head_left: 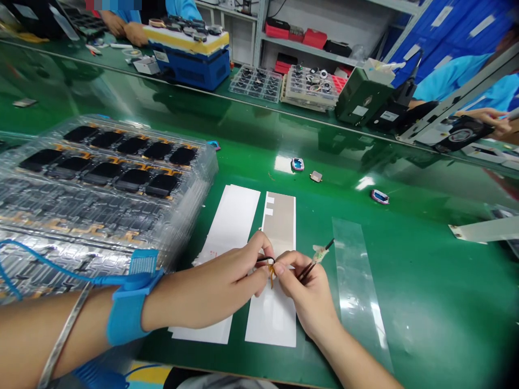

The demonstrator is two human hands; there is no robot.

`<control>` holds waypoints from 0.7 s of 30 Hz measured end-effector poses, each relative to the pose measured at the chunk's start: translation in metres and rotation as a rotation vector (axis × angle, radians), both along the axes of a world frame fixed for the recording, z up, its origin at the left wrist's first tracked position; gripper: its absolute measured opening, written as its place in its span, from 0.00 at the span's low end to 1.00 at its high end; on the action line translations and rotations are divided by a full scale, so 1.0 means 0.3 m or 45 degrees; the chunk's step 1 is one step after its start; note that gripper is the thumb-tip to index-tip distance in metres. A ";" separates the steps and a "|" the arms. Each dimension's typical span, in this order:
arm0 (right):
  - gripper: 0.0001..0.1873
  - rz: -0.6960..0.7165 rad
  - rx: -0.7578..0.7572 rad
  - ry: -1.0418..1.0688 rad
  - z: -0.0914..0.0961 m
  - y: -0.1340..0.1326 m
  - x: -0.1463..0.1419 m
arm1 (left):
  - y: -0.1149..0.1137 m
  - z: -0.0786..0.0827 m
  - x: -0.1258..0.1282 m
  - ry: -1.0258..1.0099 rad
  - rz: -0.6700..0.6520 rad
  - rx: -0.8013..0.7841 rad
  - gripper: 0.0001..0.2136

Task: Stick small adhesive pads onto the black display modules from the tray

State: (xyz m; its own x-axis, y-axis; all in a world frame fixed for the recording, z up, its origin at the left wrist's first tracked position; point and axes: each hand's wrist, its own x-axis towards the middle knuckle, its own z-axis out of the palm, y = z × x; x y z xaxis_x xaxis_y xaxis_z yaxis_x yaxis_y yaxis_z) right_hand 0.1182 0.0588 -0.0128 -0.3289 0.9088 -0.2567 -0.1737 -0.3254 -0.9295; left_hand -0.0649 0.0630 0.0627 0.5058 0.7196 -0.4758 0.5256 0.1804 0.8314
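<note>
My left hand [219, 286], with a blue wrist strap [130, 308] on its wrist, pinches a small dark part with an orange flex strip [271, 268] over a white backing sheet [272, 319]. My right hand [308, 294] meets it fingertip to fingertip on the same small part and also holds dark tweezers [318, 256] whose tip points up and to the right. A grey sticker strip [280, 221] lies on the sheet just beyond my fingers.
Stacked clear trays [101, 183] of black parts stand at the left. A second white sheet [231, 227] and a clear film strip [357, 281] flank my hands. Small parts [297, 163] lie further out. Other people's hands, machines and trays are across the green table [425, 302].
</note>
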 end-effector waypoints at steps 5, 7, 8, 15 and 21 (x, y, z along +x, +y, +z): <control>0.16 -0.050 0.131 -0.116 0.003 -0.016 -0.005 | -0.001 0.000 -0.004 -0.077 -0.006 -0.066 0.06; 0.15 -0.074 0.187 -0.162 0.004 -0.023 -0.009 | 0.002 0.002 -0.004 -0.096 -0.022 -0.052 0.07; 0.15 -0.082 0.206 -0.172 0.004 -0.027 -0.011 | 0.003 0.003 -0.003 -0.104 -0.031 -0.043 0.08; 0.14 -0.080 0.219 -0.103 0.012 -0.046 -0.032 | 0.006 0.017 -0.001 -0.110 -0.057 -0.067 0.08; 0.13 -0.042 0.214 -0.065 0.026 -0.045 -0.035 | 0.006 0.014 -0.003 -0.125 -0.067 -0.036 0.09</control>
State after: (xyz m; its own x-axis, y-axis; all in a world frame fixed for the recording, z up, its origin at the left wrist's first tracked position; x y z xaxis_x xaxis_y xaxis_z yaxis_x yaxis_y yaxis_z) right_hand 0.1077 0.0452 -0.0052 -0.2890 0.9503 -0.1158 -0.1332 -0.1597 -0.9781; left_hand -0.0657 0.0647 0.0670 0.5878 0.6775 -0.4421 0.4513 0.1790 0.8743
